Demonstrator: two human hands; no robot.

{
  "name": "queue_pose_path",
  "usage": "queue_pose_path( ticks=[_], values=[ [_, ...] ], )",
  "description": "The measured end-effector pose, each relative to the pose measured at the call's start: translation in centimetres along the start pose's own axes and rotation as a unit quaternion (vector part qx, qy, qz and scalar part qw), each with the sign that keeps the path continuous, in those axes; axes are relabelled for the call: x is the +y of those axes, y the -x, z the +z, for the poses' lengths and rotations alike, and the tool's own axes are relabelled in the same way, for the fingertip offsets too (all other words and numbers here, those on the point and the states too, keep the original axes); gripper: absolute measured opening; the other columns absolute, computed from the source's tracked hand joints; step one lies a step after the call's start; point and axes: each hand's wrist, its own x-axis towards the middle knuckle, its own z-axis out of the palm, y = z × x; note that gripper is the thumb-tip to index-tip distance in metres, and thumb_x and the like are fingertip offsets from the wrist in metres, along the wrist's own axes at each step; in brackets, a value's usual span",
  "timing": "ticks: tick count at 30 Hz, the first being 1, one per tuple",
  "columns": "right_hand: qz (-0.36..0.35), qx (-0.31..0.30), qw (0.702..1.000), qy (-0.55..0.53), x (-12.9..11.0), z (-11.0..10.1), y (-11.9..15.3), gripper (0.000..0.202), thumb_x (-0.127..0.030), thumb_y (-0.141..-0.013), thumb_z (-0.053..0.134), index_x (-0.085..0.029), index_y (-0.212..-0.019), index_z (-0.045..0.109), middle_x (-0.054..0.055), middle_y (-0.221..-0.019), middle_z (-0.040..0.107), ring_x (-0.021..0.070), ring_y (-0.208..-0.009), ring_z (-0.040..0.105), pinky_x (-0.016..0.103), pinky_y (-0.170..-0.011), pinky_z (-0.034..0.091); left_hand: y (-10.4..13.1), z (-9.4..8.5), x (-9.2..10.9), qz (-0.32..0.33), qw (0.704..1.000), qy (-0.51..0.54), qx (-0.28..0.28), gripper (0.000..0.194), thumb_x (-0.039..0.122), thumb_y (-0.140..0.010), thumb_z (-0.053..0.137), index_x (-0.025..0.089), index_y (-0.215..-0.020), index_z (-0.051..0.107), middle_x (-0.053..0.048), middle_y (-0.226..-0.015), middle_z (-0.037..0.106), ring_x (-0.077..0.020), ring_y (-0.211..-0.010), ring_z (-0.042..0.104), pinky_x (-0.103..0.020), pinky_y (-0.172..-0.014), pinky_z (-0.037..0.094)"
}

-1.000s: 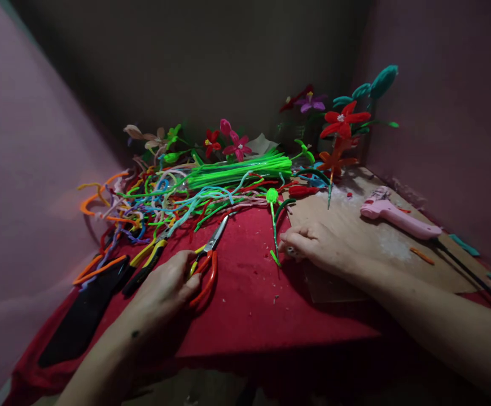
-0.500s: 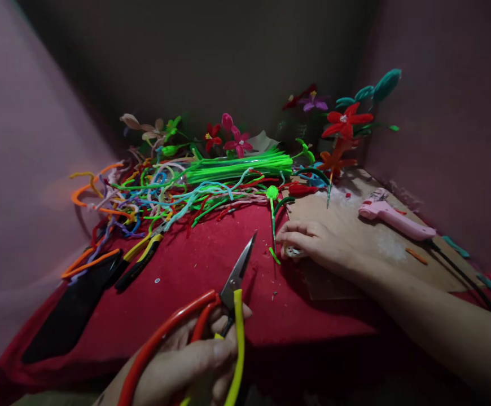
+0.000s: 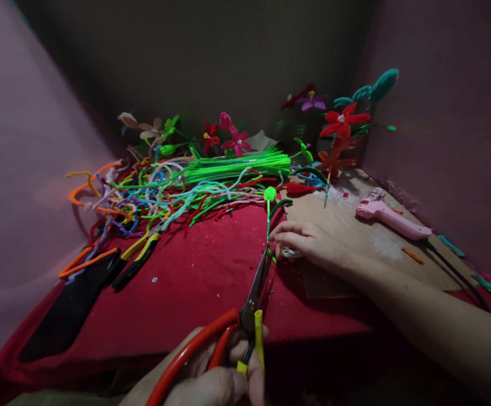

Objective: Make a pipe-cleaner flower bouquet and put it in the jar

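Note:
My left hand (image 3: 224,378) is wrapped around scissors (image 3: 251,304) with red and yellow handles. Their nearly closed blade tips reach the lower end of a green-wrapped stem (image 3: 268,223). My right hand (image 3: 302,239) pinches that stem near its lower end, with a small whitish spool (image 3: 290,252) under the fingers. At the stem's top is a round bright green head (image 3: 270,194), and a dark green leaf (image 3: 281,204) curves off to the right. A short green piece (image 3: 272,256) shows beside the blade tips.
Yellow-black pliers (image 3: 137,262) and a black flat object (image 3: 70,313) lie at the left. Behind are tangled pipe cleaners (image 3: 144,194), a green bundle (image 3: 237,167) and pipe-cleaner flowers (image 3: 342,118). A pink glue gun (image 3: 393,217) with a cord rests on cardboard (image 3: 334,282).
My left hand has moved the scissors right and up, and their tips now meet the stem's lower end. My right hand still pinches the stem, hardly shifted.

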Motion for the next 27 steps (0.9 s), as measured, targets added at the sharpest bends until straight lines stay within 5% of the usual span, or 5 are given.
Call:
queue_pose_path(
  ticks=[5,17,27],
  values=[
    [-0.019,0.006,1.000,0.005,0.4,0.0,-0.2,0.021,-0.030,-0.080,0.047,-0.015,-0.083,0.062,0.004,-0.071,0.062,0.0138,-0.063,0.053,0.026,-0.060,0.040,-0.8,0.2,-0.2,-0.015,1.000,-0.001,0.002,0.010,0.019,-0.071,0.053,0.013,-0.071,0.061,-0.008,-0.072,0.064,-0.0149,-0.065,0.058,-0.027,-0.064,0.045],
    [-0.010,0.014,0.999,0.050,-0.2,-0.1,0.0,0.025,-0.032,-0.080,0.046,-0.014,-0.077,0.063,0.003,-0.067,0.059,0.0126,-0.062,0.051,0.024,-0.059,0.037,-2.7,1.2,-1.5,0.089,0.994,-0.037,0.058,0.021,0.035,-0.077,0.053,0.015,-0.072,0.058,-0.004,-0.066,0.057,-0.0146,-0.062,0.055,-0.026,-0.062,0.043],
    [0.006,-0.016,0.998,-0.063,0.5,0.3,0.3,0.021,-0.024,-0.072,0.046,-0.015,-0.056,0.057,-0.001,-0.051,0.045,0.0079,-0.047,0.035,0.023,-0.045,0.026,-2.4,-0.5,-3.2,0.070,0.989,-0.020,0.126,0.047,0.038,-0.072,0.062,0.023,-0.116,0.056,-0.001,-0.060,0.058,-0.0157,-0.056,0.053,-0.027,-0.055,0.043]
  ],
)
